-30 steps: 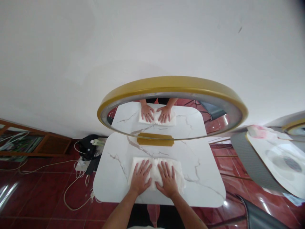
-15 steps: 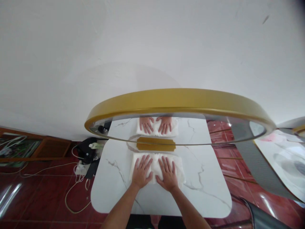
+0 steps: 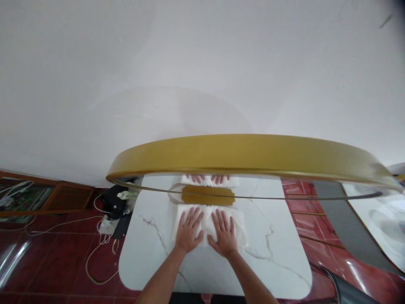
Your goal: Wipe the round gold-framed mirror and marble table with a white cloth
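Note:
A folded white cloth (image 3: 205, 213) lies flat on the white marbled tabletop (image 3: 272, 253). My left hand (image 3: 188, 232) rests palm down on its left part, fingers spread and pointing away from me. Palm down on the right part is my right hand (image 3: 224, 232), its fingers also stretched out. Between the two thumbs a strip of the cloth shows. Just beyond the cloth is a gold mirror base (image 3: 207, 195), and the mirror's round gold frame (image 3: 247, 154) juts out above it. The mirror glass reflects fingertips and cloth.
A white wall (image 3: 202, 63) rises behind the table. At the left are a black bag (image 3: 111, 200), a small pale bottle (image 3: 125, 195), and white cables with a plug block (image 3: 107, 226) near the red tiled floor (image 3: 57, 266). A grey chair-like surface (image 3: 341, 223) stands at the right.
My view has shifted, so the mirror frame appears larger and lower, and less of the reflected hands shows. Both hands stay flat on the cloth in nearly the same place.

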A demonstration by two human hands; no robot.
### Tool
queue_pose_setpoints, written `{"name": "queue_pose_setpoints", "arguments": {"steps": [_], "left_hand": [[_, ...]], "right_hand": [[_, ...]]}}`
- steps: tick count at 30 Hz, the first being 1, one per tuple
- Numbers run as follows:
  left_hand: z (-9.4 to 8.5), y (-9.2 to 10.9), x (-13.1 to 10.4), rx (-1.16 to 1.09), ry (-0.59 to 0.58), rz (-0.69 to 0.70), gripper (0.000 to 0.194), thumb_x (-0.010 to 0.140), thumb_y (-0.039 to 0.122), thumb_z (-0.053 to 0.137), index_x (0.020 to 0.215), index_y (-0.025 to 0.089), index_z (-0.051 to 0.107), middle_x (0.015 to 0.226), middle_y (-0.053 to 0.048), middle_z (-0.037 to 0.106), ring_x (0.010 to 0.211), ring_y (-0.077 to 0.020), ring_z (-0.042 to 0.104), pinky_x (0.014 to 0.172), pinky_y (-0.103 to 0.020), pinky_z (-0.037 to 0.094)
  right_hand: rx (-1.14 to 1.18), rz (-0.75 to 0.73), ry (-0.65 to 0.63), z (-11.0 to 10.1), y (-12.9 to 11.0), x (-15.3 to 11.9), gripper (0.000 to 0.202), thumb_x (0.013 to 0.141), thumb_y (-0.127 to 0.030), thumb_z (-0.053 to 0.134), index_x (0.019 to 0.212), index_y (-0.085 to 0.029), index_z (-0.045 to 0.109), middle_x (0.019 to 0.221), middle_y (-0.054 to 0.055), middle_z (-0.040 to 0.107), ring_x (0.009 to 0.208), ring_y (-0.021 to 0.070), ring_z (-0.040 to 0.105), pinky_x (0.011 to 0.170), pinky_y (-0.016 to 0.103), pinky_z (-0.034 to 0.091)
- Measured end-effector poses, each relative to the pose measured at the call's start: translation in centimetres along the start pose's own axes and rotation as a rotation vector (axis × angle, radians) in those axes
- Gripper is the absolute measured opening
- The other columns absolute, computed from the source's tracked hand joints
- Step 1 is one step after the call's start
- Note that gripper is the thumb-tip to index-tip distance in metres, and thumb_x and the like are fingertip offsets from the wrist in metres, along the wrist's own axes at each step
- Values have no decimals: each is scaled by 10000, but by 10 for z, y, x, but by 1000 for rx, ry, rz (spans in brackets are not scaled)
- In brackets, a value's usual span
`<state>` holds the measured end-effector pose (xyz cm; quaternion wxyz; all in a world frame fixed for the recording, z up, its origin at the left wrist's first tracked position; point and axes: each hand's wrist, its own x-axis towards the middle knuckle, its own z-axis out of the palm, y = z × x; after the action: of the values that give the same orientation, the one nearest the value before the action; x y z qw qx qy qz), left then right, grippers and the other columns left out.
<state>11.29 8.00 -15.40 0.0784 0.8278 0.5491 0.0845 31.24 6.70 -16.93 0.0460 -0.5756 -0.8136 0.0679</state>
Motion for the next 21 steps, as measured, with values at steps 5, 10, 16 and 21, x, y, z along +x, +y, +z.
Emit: {"name": "queue_pose_setpoints", "arguments": {"steps": [5,10,16,21], "left_hand": [[1,-1,1,-8,29,3,648,839,391,477,1440,268,270,1493,-28,307,1387,-253,225,1131,-446,92],[3,1,1,-44,57,-34,612,854,373,468,1432,299,282,1482,-5,329,1373,-238,263,1126,-447,124],[13,30,0,-121,133,-252,583,872,332,456,1429,322,283,1472,6,346,1364,-238,285,1110,-455,179],[22,62,-10,-312,126,-390,572,903,276,401,1449,295,234,1463,-13,364,1352,-235,313,1080,-459,276]], "right_hand": [[-13,5,-3,4,1,-1,734,849,-413,419,1471,-222,79,1524,72,147,1401,308,85,1094,581,64],[-9,29,-8,6,1,-2,693,876,-370,400,1468,-260,58,1527,39,143,1405,274,86,1102,557,65],[56,207,7,11,-15,-1,588,935,-355,307,1456,-328,36,1526,-9,165,1404,227,114,1102,527,72],[240,303,61,18,-26,-11,565,937,-435,295,1461,-325,115,1502,4,257,1390,231,179,1094,517,99]]}}
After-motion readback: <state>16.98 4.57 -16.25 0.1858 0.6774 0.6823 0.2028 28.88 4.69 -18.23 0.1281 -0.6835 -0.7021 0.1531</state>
